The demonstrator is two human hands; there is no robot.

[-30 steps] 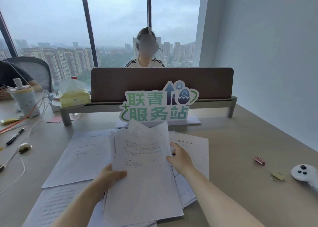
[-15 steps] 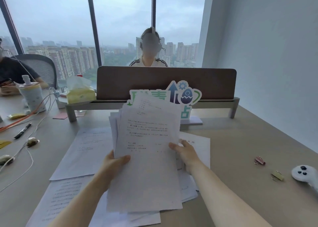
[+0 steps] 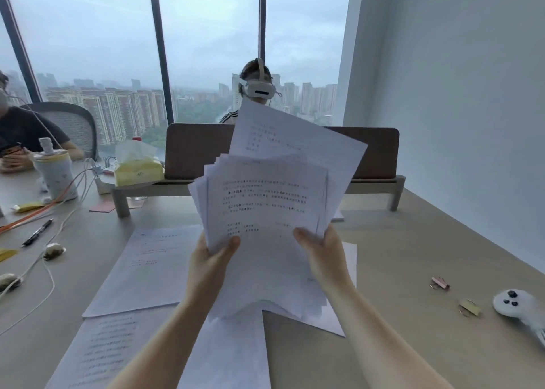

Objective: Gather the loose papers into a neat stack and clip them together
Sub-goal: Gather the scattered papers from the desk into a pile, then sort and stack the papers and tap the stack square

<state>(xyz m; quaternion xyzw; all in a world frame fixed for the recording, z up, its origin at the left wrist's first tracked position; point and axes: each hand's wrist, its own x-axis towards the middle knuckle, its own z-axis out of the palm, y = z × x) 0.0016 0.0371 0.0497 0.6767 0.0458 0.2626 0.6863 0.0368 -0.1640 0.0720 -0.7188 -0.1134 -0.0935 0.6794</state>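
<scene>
**Fingers pinching an uneven sheaf**

Both thumbs press the front of the fanned papers (image 3: 268, 211); my left hand (image 3: 211, 263) and right hand (image 3: 324, 256) pinch its lower edges, lifted above the table (image 3: 413, 256). Loose sheets (image 3: 153, 267) lie beneath. Two binder clips (image 3: 440, 283) sit well right, beside a white controller (image 3: 519, 304).

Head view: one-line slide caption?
Both hands, left hand and right hand, hold an uneven paper stack upright above the desk.

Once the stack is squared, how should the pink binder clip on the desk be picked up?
Probably with the right hand, from above: the pink binder clip lies on its side on the beige desk, right of the papers. Pinch its folded body, leaving the wire handles free.
</scene>
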